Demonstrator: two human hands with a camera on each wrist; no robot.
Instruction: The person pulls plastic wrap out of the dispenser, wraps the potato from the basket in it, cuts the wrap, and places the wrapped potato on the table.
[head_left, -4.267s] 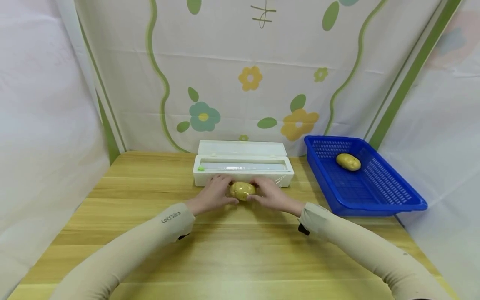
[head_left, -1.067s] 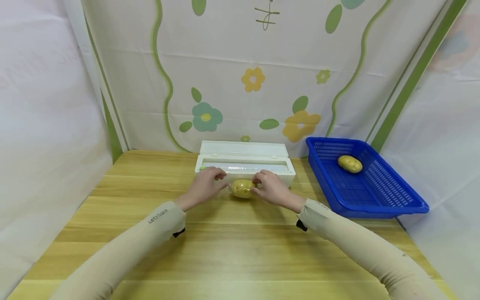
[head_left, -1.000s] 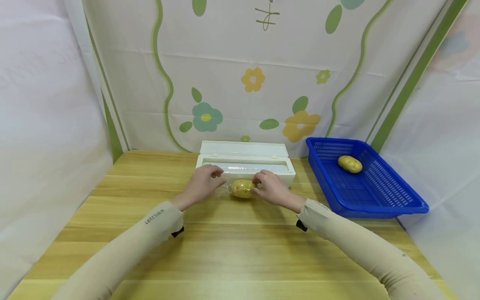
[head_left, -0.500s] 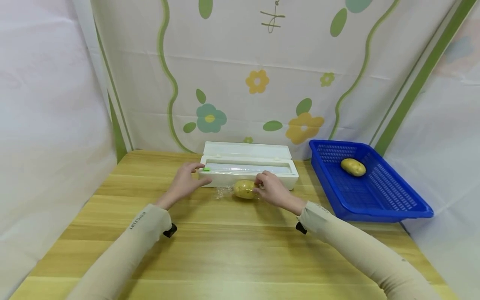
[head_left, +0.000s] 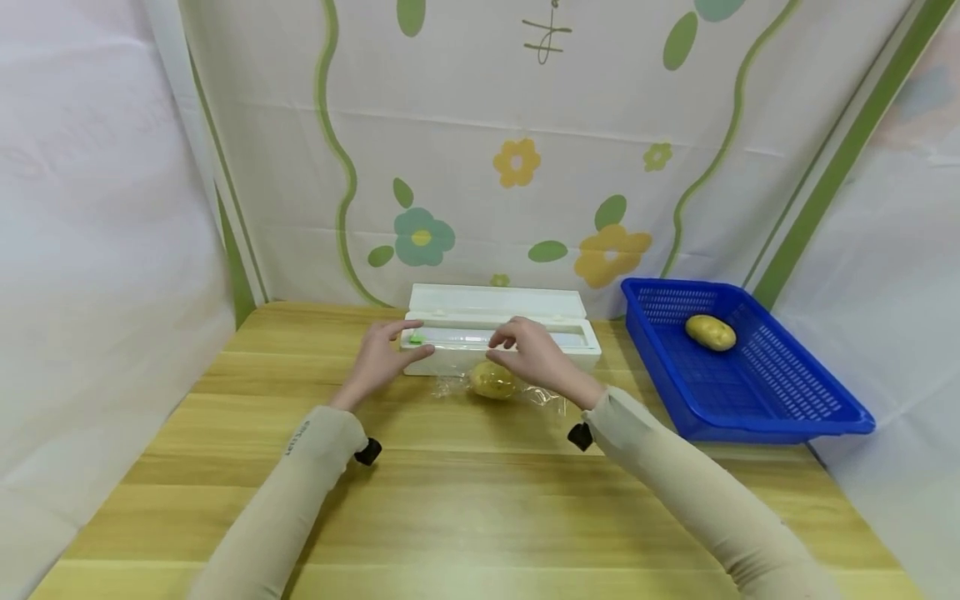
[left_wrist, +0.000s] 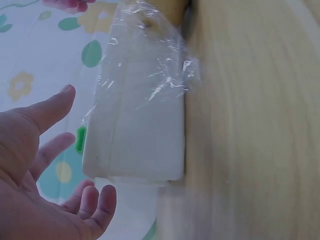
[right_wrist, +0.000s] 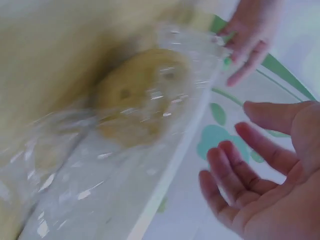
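Observation:
A potato (head_left: 492, 381) lies against the front of a white cling film box (head_left: 442, 361), with clear cling film (right_wrist: 155, 95) draped over it and spreading to both sides. The film also stretches down the box front in the left wrist view. The box lid stands raised, and a green slider (head_left: 416, 338) sits at the left end of its cutting rail. My left hand (head_left: 377, 358) is beside that end, thumb and fingers spread, holding nothing. Above the potato hovers my right hand (head_left: 534, 354), its fingers loosely bent and nothing between them in the right wrist view.
A blue plastic basket (head_left: 667, 400) stands at the right of the wooden table (head_left: 465, 500), with another potato (head_left: 710, 332) in it. Behind the box hangs a flower-printed white cloth (head_left: 465, 100).
My left hand has moved off the potato to the box's left end. My right hand has let go at the potato's right side and risen leftward. Loose film now shows on both sides.

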